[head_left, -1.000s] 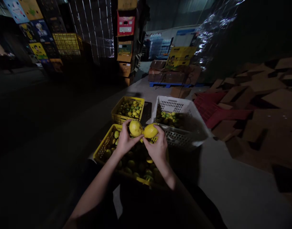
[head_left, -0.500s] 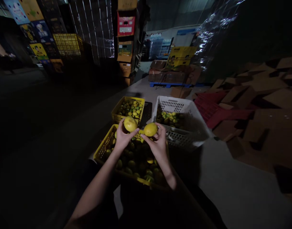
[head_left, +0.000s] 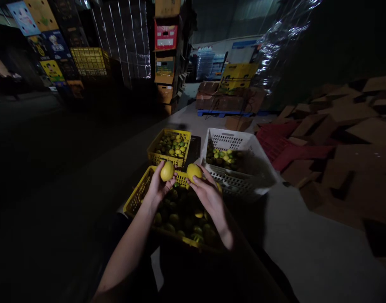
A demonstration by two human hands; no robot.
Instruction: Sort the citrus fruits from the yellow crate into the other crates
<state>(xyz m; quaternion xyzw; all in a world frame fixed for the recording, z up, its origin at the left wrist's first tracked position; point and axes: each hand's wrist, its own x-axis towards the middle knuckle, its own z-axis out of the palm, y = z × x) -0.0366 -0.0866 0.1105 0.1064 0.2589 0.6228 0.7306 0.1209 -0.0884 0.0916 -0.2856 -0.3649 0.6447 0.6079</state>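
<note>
My left hand (head_left: 157, 187) is closed around a yellow lemon (head_left: 167, 171), which it holds up over the near yellow crate (head_left: 136, 198). Beside it, my right hand (head_left: 207, 189) grips a second yellow lemon (head_left: 194, 171) between thumb and fingers. The two fruits are a small gap apart. Below both hands, the near crate holds many green and yellow lemons (head_left: 174, 218), partly in shadow and partly hidden by my forearms.
Behind stand a smaller yellow crate (head_left: 153, 156) of lemons and a white crate (head_left: 259, 168) partly filled with lemons. Flattened cardboard (head_left: 347, 168) and a red crate (head_left: 284, 149) lie to the right. Stacked boxes (head_left: 165, 69) and a blue pallet (head_left: 222, 113) are farther back.
Both lemons have been turned in my fingers. My left hand has shifted slightly left and down, and the right-hand lemon has moved a little left.
</note>
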